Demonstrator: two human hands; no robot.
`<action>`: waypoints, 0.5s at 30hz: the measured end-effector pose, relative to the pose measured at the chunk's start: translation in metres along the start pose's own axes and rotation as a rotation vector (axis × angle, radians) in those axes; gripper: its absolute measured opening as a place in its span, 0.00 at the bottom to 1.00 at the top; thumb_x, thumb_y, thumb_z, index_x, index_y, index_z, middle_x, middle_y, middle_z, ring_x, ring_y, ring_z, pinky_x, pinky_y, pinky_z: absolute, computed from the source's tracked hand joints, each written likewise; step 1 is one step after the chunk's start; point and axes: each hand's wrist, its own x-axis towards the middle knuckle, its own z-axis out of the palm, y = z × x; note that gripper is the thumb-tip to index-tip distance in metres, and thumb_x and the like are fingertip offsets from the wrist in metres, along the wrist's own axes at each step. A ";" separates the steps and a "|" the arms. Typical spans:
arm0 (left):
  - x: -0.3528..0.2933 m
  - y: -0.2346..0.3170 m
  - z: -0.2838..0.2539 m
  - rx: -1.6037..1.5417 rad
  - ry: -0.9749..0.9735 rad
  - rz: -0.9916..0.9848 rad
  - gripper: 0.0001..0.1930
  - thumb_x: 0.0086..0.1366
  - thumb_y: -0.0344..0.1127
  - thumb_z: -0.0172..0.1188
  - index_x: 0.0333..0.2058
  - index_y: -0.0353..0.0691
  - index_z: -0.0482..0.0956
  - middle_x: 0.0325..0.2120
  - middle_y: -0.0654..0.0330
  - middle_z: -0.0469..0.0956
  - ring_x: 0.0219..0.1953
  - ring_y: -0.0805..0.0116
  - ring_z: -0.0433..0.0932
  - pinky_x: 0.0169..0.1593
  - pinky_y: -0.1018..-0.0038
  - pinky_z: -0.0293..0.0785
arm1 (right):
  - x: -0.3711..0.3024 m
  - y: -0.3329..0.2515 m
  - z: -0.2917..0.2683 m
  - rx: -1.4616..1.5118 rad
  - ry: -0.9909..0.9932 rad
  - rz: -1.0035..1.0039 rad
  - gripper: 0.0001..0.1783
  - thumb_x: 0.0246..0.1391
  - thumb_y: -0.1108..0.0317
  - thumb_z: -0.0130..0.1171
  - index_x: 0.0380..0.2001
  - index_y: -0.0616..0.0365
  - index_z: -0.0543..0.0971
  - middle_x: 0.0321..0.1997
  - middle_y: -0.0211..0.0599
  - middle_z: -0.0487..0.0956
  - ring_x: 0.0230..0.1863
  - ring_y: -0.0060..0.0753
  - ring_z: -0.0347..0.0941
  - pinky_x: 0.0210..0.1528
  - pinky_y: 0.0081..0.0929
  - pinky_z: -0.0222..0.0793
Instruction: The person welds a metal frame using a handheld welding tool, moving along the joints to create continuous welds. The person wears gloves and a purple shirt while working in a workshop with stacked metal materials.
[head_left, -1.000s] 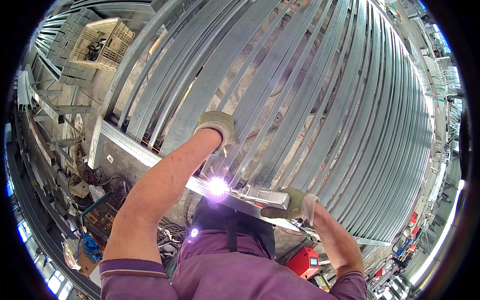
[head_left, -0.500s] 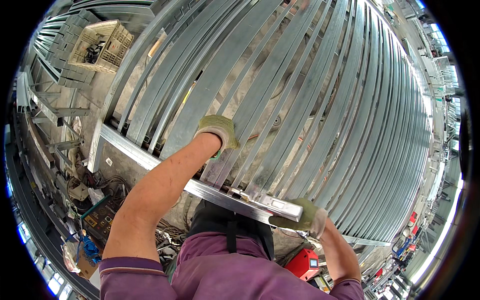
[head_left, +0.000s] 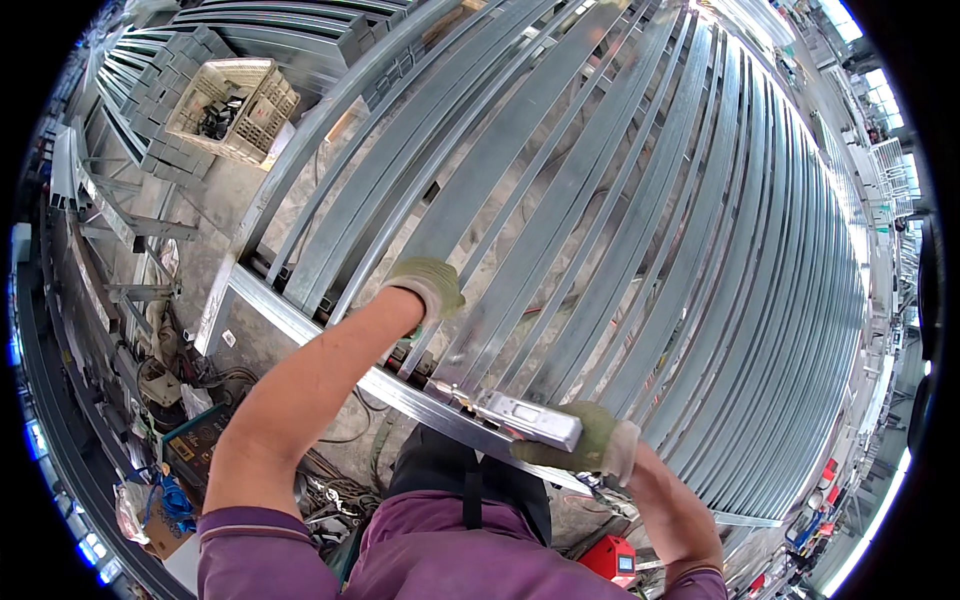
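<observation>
My left hand (head_left: 428, 284), in a pale green work glove, reaches over the near end of a row of grey metal slats (head_left: 480, 190). Its fingers curl downward between a wide slat and a narrow one; what they hold is hidden, though a bit of green shows beneath. In my gloved right hand (head_left: 578, 438) is a silver, box-shaped welding gun (head_left: 535, 417). The gun's narrow tip points left, at a slat's end beside the near rail (head_left: 420, 402). That hand is closed round the tool's back end.
A beige plastic crate (head_left: 262, 122) with small dark parts stands beyond the frame's left side, near stacked metal tubes (head_left: 190, 90). Cables and a dark control box (head_left: 200, 445) lie at lower left. A red machine with a small screen (head_left: 607, 560) sits at lower right.
The view has shifted, so the frame and crate appear farther right and lower. My left hand has moved left relative to the slats. My right hand still holds the welding gun by the rail.
</observation>
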 end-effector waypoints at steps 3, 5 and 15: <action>0.022 -0.001 0.026 0.078 0.021 0.048 0.23 0.73 0.53 0.62 0.49 0.38 0.91 0.48 0.46 0.90 0.50 0.44 0.89 0.55 0.52 0.83 | 0.021 0.008 0.010 0.114 0.026 -0.068 0.37 0.60 0.40 0.76 0.63 0.55 0.84 0.54 0.42 0.90 0.56 0.37 0.86 0.60 0.34 0.78; 0.028 0.000 0.033 0.086 0.038 0.047 0.22 0.71 0.51 0.63 0.48 0.39 0.91 0.48 0.46 0.90 0.50 0.44 0.89 0.54 0.51 0.83 | 0.033 0.017 0.012 0.120 0.024 -0.086 0.37 0.60 0.39 0.76 0.61 0.55 0.85 0.52 0.41 0.90 0.53 0.33 0.85 0.59 0.33 0.79; 0.031 0.004 0.022 0.008 0.013 -0.018 0.20 0.67 0.48 0.67 0.48 0.40 0.92 0.46 0.44 0.90 0.49 0.44 0.89 0.53 0.53 0.84 | 0.069 0.031 0.023 0.182 -0.030 -0.170 0.31 0.59 0.45 0.79 0.58 0.54 0.86 0.49 0.38 0.91 0.51 0.28 0.85 0.56 0.32 0.79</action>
